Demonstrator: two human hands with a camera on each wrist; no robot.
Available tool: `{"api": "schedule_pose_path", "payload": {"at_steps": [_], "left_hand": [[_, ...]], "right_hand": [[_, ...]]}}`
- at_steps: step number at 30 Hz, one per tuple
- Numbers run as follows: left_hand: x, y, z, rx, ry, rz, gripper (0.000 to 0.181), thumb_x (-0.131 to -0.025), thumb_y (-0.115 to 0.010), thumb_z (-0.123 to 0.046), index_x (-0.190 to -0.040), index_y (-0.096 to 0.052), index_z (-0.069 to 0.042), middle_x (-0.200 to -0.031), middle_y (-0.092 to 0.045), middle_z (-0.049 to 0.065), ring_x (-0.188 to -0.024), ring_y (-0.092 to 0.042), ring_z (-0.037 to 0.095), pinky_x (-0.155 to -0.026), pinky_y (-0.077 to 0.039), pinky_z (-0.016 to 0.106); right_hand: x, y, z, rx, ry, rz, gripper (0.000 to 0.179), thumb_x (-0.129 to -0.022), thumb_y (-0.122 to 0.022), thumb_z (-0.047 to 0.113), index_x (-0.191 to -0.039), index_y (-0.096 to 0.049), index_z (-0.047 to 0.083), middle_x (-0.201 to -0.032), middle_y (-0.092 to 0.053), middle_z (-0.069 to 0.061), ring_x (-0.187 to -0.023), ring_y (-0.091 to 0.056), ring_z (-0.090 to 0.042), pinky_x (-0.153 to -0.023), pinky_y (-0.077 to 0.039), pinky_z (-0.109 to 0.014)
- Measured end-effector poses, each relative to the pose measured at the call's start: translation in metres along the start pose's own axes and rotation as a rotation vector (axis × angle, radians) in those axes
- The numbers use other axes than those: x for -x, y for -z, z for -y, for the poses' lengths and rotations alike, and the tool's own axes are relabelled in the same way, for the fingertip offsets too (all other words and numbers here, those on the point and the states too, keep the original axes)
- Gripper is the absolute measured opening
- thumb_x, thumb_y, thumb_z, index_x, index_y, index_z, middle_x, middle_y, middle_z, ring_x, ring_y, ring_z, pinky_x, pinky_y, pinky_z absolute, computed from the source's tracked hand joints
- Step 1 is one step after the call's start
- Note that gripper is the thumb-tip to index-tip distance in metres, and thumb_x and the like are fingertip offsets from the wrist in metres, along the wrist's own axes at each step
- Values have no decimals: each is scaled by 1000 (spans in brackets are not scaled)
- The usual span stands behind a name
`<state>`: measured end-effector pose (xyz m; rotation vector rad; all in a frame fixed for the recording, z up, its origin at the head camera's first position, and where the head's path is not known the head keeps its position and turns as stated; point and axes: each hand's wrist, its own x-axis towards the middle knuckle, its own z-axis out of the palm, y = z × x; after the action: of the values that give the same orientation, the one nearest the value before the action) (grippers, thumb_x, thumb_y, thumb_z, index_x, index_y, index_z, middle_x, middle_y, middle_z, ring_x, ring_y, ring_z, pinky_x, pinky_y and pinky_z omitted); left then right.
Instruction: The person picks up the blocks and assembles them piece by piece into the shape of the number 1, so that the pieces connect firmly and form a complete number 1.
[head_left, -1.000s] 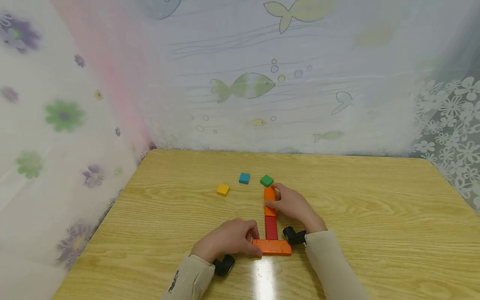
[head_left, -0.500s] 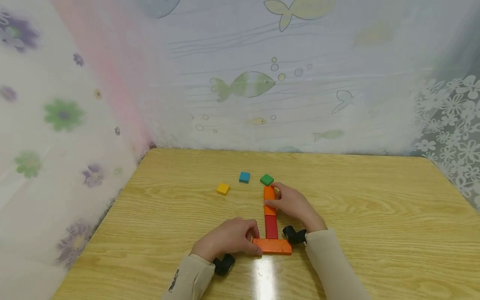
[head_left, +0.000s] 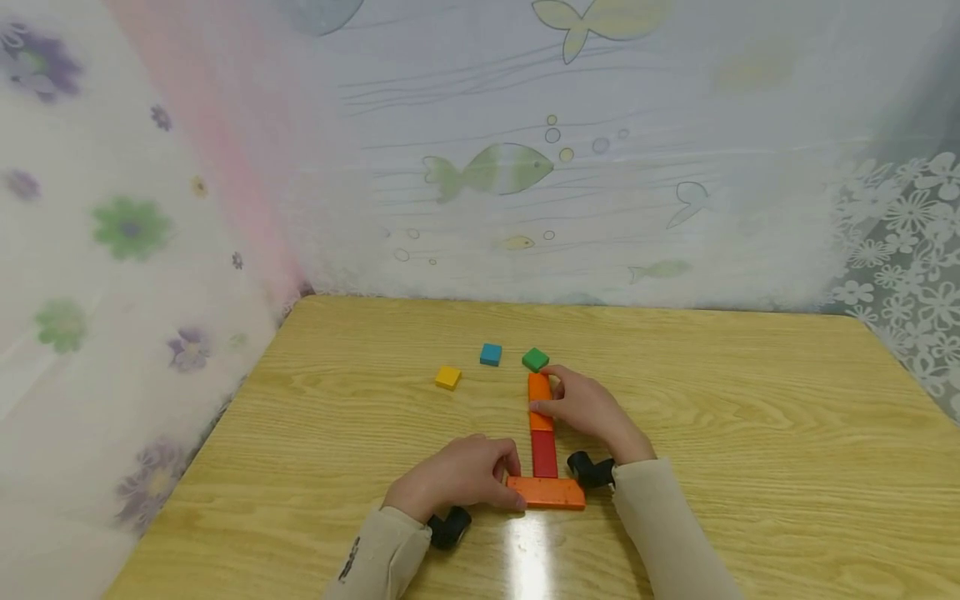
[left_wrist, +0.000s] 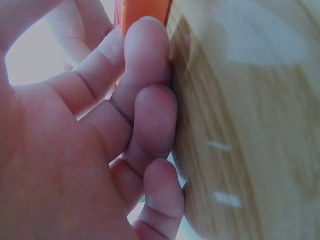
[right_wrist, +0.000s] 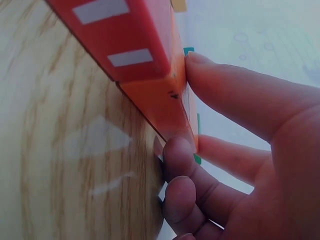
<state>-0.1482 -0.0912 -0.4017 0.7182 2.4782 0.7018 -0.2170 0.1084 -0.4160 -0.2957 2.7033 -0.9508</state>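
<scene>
In the head view my left hand grips the left end of a flat orange block lying crosswise on the table. A red block runs away from that block's far side, and a second orange block continues the line. My right hand holds this far orange block, thumb on its left side and fingers at its far end. Up close in the right wrist view, the red block meets the orange block end to end. The left wrist view shows curled fingers against the orange block.
A green block sits just beyond the far orange block. To its left lie a blue block and a yellow block. Black wrist cameras hang under both wrists. Printed curtains rise behind the wooden table and along its left side.
</scene>
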Motion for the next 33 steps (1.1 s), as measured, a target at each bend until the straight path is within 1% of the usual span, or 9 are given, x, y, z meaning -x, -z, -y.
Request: {"api": "schedule_pose_path", "payload": {"at_steps": [9,22,28,33], "left_hand": [[1,-1,-1,-28,-1,-1,31,-70,-71,-46,-87,-56,-25,-63,-50,-9,-57,-44,6,-55,-35,22],[1,0,0,-28,-10,-5,31,-71,-70,-47,-87,-56,-25,-63,-50,-9,-61,-44,7,-56,-35,22],[0,-1,0,-35,-23,-6,31,-71,-69,-47,-88,-56,-25,-64,-50,-9,-59,-45,6,-55,-36,22],[0,-2,0,-39,-26,-7,31,-71,-69,-48,-89,-56,-26,-64,-51,-9,-60,-45,6,-55,-35,22]], "right_hand": [[0,0,0,-2,2,6,61,-79,-65,38,-130,-42,13,-78,-53,-1,-64,-47,-17,-58,-38,-30],[0,0,0,-8,4,6,61,-79,-65,38,-130,-42,13,-78,-53,-1,-64,-48,-17,-58,-38,-30],[0,1,0,-5,7,7,61,-80,-65,38,-130,-42,12,-78,-53,-1,-64,-48,-17,-58,-38,-30],[1,1,1,-10,7,11,62,-80,-65,38,-130,-42,11,-77,-52,-2,-63,-46,-17,-57,-37,-30]]}}
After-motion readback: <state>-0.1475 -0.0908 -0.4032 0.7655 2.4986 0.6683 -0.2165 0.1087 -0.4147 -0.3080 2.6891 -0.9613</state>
